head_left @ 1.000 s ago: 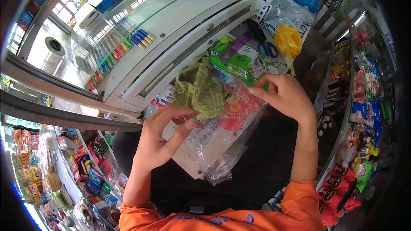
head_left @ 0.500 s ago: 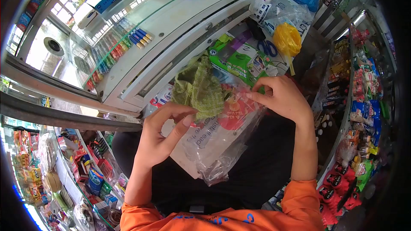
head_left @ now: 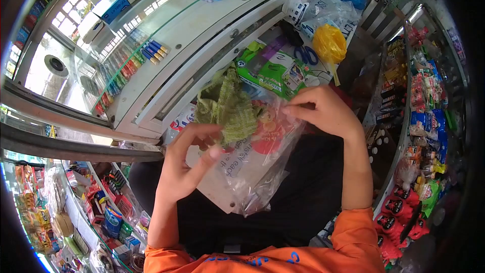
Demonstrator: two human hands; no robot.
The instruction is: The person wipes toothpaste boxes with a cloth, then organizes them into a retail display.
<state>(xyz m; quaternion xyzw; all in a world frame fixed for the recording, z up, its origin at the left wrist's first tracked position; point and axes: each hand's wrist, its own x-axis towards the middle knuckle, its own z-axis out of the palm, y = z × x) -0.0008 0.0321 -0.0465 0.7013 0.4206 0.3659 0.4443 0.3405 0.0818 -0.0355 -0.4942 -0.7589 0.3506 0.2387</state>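
A clear plastic bag with red print (head_left: 268,167) lies over a pale board above my lap. My right hand (head_left: 323,110) pinches the bag's upper right edge between thumb and fingers. At the bag's left side my left hand (head_left: 189,159) has thumb and fingers apart, close to the green knitted cloth (head_left: 230,106); nothing shows between them. The cloth is bunched beside and partly behind the bag's upper left part. Just above sits a green and white packet (head_left: 273,71).
Dark-handled scissors (head_left: 306,55) and a yellow plastic bag (head_left: 330,44) lie at the upper right. A glass display counter (head_left: 182,30) runs along the upper left. Shelves of packaged goods (head_left: 427,116) stand at the right, with more at the lower left.
The view has shifted slightly. My right hand has drawn the bag's edge a little up and left, and the bag looks more spread. My left hand stays near the cloth.
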